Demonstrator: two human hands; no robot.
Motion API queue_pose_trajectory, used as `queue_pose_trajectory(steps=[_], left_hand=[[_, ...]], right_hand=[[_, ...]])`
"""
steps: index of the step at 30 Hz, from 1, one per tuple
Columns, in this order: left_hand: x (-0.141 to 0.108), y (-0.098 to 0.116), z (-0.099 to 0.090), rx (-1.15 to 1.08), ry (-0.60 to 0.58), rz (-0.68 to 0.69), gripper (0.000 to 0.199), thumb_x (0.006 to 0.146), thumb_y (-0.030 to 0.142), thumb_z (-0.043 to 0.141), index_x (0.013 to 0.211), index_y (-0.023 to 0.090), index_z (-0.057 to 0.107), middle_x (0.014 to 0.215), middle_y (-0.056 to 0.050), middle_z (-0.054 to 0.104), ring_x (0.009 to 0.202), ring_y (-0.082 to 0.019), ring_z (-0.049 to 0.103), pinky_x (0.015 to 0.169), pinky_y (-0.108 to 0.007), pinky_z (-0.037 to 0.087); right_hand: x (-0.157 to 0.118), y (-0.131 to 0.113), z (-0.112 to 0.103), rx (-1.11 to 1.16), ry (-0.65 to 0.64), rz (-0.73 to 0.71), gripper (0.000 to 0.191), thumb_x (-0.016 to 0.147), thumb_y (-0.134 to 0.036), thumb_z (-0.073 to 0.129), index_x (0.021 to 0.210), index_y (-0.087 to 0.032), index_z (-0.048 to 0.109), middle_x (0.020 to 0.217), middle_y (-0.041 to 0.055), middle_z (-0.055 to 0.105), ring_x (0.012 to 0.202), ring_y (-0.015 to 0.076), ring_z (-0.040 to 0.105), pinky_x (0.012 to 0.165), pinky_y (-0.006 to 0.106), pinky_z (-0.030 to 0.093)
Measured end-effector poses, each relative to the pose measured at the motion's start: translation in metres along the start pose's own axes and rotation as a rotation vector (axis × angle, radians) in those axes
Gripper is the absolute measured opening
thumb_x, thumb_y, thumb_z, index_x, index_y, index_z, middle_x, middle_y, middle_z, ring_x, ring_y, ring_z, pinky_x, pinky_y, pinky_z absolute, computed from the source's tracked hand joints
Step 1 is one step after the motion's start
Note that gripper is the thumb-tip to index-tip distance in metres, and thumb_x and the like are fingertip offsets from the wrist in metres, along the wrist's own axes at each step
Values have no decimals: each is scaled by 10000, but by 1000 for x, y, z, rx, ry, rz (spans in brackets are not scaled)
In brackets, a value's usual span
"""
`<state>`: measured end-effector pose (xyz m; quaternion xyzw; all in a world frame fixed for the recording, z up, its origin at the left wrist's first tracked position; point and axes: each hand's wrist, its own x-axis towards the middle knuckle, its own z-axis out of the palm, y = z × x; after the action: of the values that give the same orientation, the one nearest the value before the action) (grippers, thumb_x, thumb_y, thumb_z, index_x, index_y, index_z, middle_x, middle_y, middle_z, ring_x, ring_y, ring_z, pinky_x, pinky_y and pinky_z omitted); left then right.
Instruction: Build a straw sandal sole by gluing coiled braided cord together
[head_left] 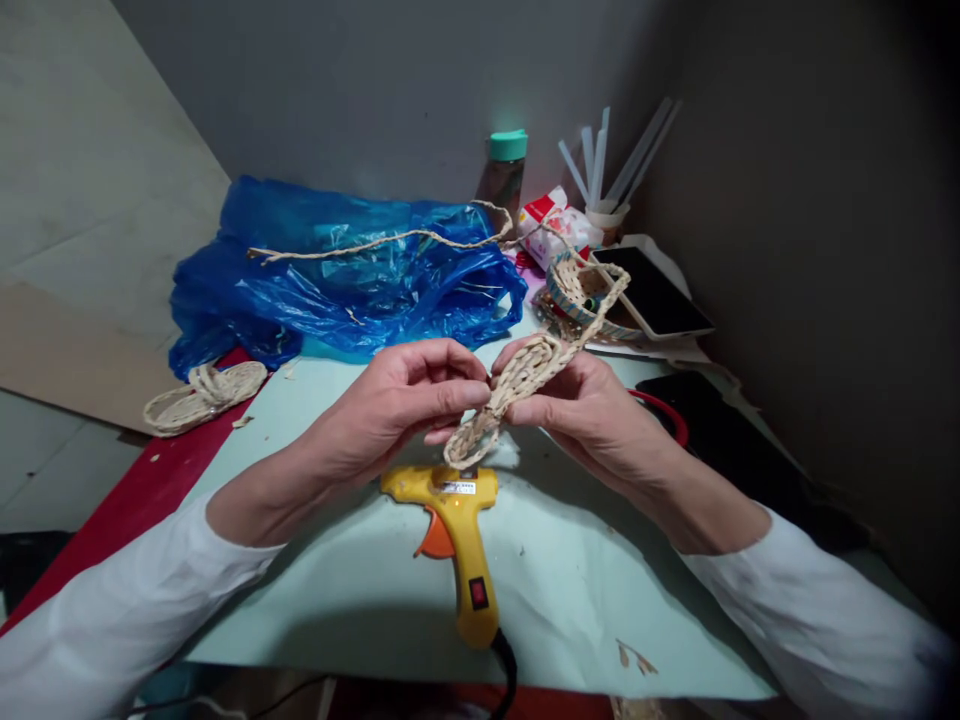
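Both hands hold a looped piece of braided straw cord (525, 375) above the table, its coils pressed into a long narrow shape. My right hand (577, 400) grips it from the right, thumb on the near side. At its lower left part my left hand (420, 395) pinches the coil between thumb and fingers. A loose tail of the cord runs up from the coil, past the back items and over the blue bag. Just below the hands lies a yellow hot glue gun (466, 540) with an orange trigger, nozzle to the left.
A blue plastic bag (337, 270) covers the back left. Another coiled straw piece (206, 397) lies at the left edge. Behind on the right are a green-lidded jar (506, 170), glue sticks (600, 165) in a cup, a woven basket (574, 295) and a tablet (656, 290).
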<state>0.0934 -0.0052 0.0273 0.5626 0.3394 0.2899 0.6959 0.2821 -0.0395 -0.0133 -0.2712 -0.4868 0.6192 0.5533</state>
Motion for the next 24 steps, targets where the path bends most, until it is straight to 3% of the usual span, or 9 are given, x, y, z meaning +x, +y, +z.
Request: queue_pose_trajectory(steps=[5,8,15,24], left_hand=[[1,-3,-2,-10,-69,-93,182,768,203,797,921,135,725,697,10,602,508,-41,468,453,-152,365],[0,-2,-1,3,-107,-121,107,777,174,784,837,111,722,640,21,581,491,-29,474,454,-135,387],[-3,-4,-3,79,-129,-117,84,842,213,729,828,142,686,584,19,610,492,-71,570,510,-169,491],[-5,-8,4,89,-84,-37,127,857,264,719,913,156,683,611,28,594,500,-85,566,513,-200,499]], right_hand=[[-2,2,-5,-42,-85,57,169,806,-176,790,934,-184,680,932,-8,674,883,133,647,858,269,537],[-1,2,-5,-19,-122,79,206,806,-170,788,966,-181,660,914,-8,671,872,139,659,843,279,546],[1,0,-5,-15,26,86,483,693,-163,870,1084,-209,590,868,-34,684,807,121,661,779,256,547],[-1,0,-3,-75,40,-10,384,738,-148,838,1046,-197,614,857,-34,682,790,100,655,769,228,548]])
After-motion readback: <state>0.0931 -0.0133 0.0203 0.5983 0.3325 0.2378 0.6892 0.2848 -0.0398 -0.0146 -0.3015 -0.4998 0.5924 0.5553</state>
